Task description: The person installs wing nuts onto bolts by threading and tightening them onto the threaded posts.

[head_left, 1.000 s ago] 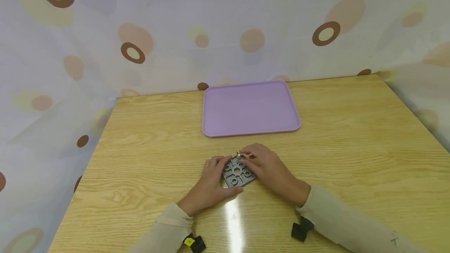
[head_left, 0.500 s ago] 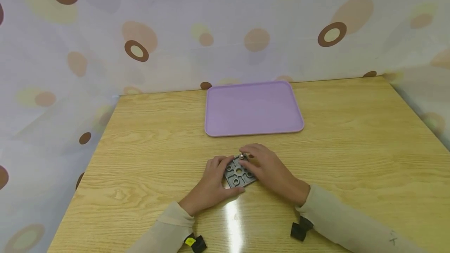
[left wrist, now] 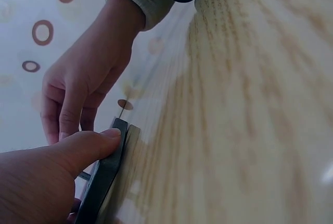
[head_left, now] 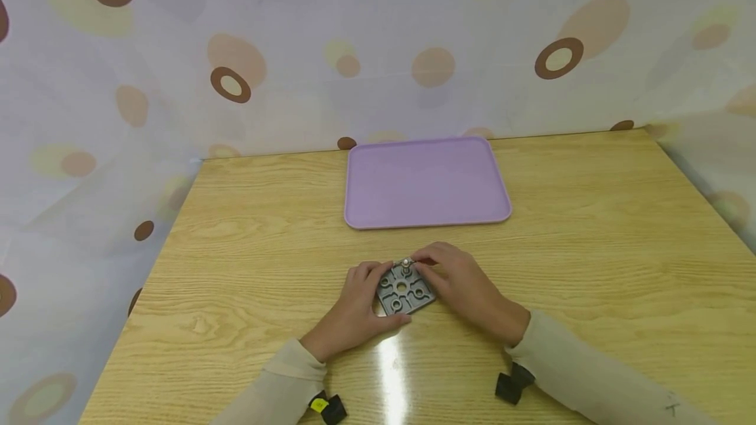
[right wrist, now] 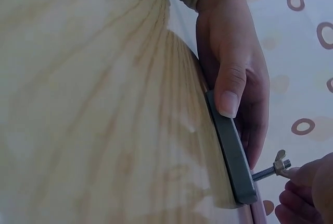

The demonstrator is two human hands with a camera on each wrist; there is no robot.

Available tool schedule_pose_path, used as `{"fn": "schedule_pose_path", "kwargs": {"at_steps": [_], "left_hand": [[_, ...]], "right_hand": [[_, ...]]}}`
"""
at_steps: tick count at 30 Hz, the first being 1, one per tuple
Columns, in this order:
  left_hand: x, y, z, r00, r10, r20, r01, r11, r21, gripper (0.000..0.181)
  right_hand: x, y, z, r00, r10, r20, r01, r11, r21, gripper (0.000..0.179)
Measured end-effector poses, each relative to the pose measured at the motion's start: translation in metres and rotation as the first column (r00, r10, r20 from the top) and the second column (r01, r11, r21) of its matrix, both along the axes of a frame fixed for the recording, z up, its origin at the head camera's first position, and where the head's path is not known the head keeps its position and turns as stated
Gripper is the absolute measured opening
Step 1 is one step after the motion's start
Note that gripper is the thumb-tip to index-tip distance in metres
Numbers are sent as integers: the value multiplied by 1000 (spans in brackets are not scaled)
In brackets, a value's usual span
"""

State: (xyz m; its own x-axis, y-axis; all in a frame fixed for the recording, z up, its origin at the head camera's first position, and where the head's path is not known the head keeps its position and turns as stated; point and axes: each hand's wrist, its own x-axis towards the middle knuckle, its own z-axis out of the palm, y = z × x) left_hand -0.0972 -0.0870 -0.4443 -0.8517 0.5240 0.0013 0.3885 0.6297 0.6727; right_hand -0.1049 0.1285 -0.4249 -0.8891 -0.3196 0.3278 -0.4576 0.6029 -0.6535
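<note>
A square grey metal plate (head_left: 409,299) with ringed holes lies on the table in the head view. My left hand (head_left: 357,310) grips its left side, thumb along the near edge and fingers at the far one. From the plate's far corner stands a threaded bolt (right wrist: 263,174), carrying a wing nut (right wrist: 281,167) near its tip. The fingertips of my right hand (head_left: 469,287) pinch at one wing of that nut; in the right wrist view part of this contact is hidden behind the fingers. The left wrist view shows the plate (left wrist: 106,174) nearly edge-on under the left thumb.
A shallow purple tray (head_left: 428,182) lies on the wooden table (head_left: 260,235) beyond the hands. Behind and beside the table hangs a pale spotted cloth (head_left: 378,38). Both wrists wear black devices (head_left: 514,384).
My right hand has drawn slightly to the right, leaving more of the nut and bolt visible. The left hand keeps its hold on the plate. The head view has shifted slightly.
</note>
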Motion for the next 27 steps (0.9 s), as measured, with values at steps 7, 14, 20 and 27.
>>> {"fn": "schedule_pose_path", "kwargs": {"at_steps": [7,14,20,27], "left_hand": [[0,0,-1,1000,1,7,-1,1000,1,88],[-1,-1,-2,1000,-1,-2,1,1000,-4,89],[-1,-3,-2,1000,-2,-12,1,1000,-13,88],[-2,-2,-4,999,-13,-35,13,1000,-6,88]], "right_hand": [[1,0,0,1000,17,7,-17,1000,-6,11],[1,-2,-1,999,36,0,-36,999,-21,16],[-1,-5,-2,999,53,-2,-53,999,-1,32],[-4,-7,-5,997,72,13,-72,997,32,38]]}}
